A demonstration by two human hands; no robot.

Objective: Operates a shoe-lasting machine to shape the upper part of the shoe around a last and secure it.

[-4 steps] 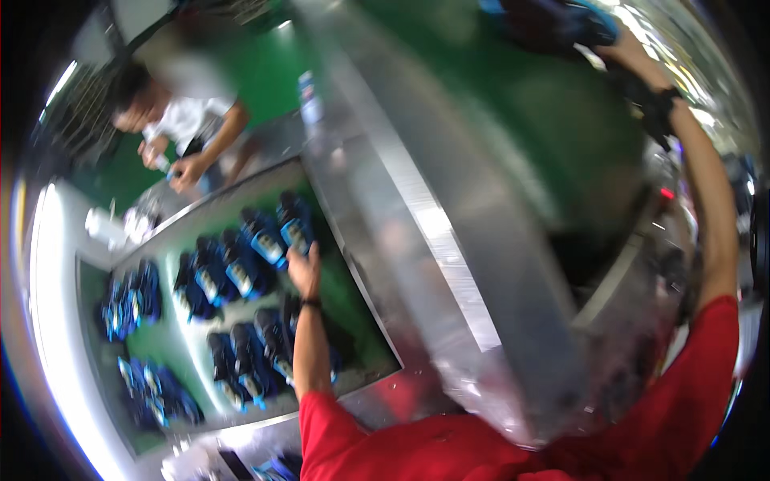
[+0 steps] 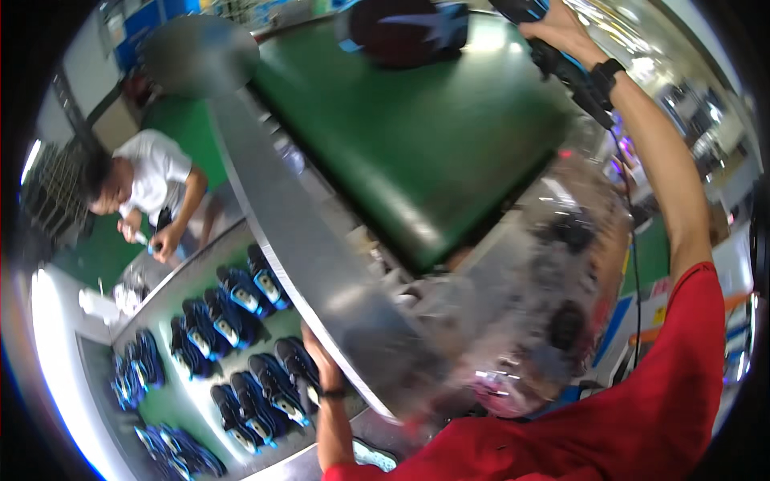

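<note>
My right hand [image 2: 564, 34], raised at the upper right, is closed on a black-and-blue shoe [image 2: 520, 10], cut off by the picture's top edge. A black part [image 2: 573, 84] hangs below that hand, beside the wrist. My left hand [image 2: 322, 358] is low by the edge of a metal ledge [image 2: 317, 264], which partly covers it. Its visible fingers look stretched out, holding nothing that shows. Nearest to it is a black-and-blue shoe [image 2: 295, 362] on a green-floored tray [image 2: 277, 327], among rows of similar shoes [image 2: 228, 317].
A green conveyor belt [image 2: 417, 152] runs beyond the ledge, with a dark, blue-patterned item [image 2: 405, 32] at its far end. Clear plastic wrapping [image 2: 553, 297] bulges near me. At the left, a person in white [image 2: 156, 184] handles a small thing. A black cable [image 2: 636, 264] hangs at right.
The view has swung, bringing more of the belt into sight. My left hand has drawn back from the far shoes toward the ledge's edge. My right hand stays raised with the shoe.
</note>
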